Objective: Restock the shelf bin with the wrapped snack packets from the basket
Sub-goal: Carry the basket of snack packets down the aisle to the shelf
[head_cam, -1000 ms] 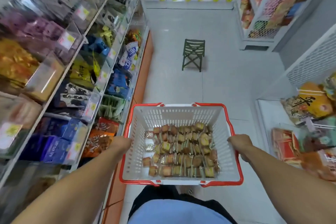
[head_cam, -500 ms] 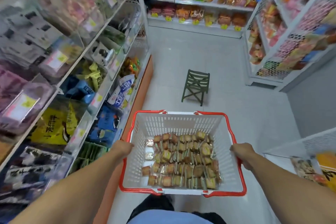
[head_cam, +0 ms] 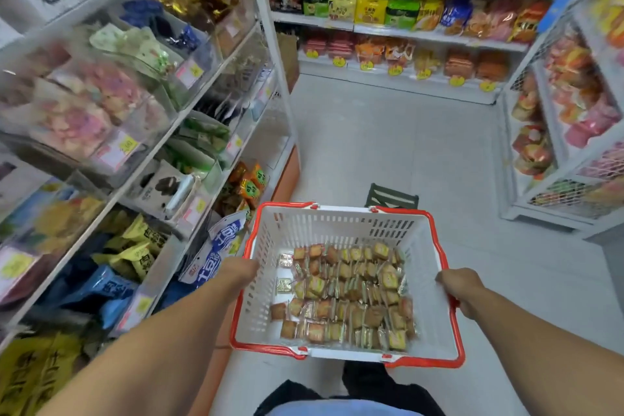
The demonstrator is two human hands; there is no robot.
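Red-rimmed white basket (head_cam: 341, 230) gripped level at both side rims, left hand (head_cam: 238, 272) and right hand (head_cam: 456, 285) each closed on an edge, probably to keep the load from sliding. Between both grips, wrapped snack packets (head_cam: 347, 294) lying flat in rows, pointing various ways; basket's long axis running forward, away from the body.

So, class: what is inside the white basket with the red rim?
Wrapped snack packets cover most of the basket floor, packed in rough rows. Whatever lies beneath them is hidden.

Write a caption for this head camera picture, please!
Two hands carry a basket of snack packets down a shop aisle.
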